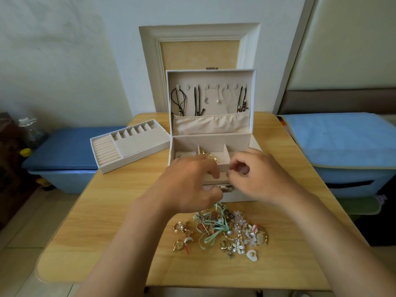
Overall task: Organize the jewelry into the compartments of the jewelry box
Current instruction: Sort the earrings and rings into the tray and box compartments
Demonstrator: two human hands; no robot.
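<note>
**Both hands at the front of the open box**

The box (241, 195) stands open on the table (107, 221), right under and beyond the hands. The left hand (188, 185) hangs over its front edge with fingers bent downward and the thumb apart from them. I cannot tell whether it holds anything. The right hand (255, 176) is just beside it, fingers curled in tight toward the thumb as if pinching. What is between them, if anything, does not show.

Past the fingertips, the box base is split into cells. The cell beyond the left hand holds a small clear case (185, 154). The middle one holds gold pieces (213, 157). The right hand hides most of the cell behind it. The lid (211, 78) stands upright beyond the hands, with necklaces (197, 99) hung on its hooks above a gathered pocket (211, 124).

Left of the left hand, apart from the box, lies a tray (132, 162) with ring rolls (107, 151) and a row of small cells.

On the near side of the hands, between the wrists, the loose jewelry (237, 236) sits in a heap on the table, tangled with a green ribbon (211, 228) that ends close to the left thumb.
</note>
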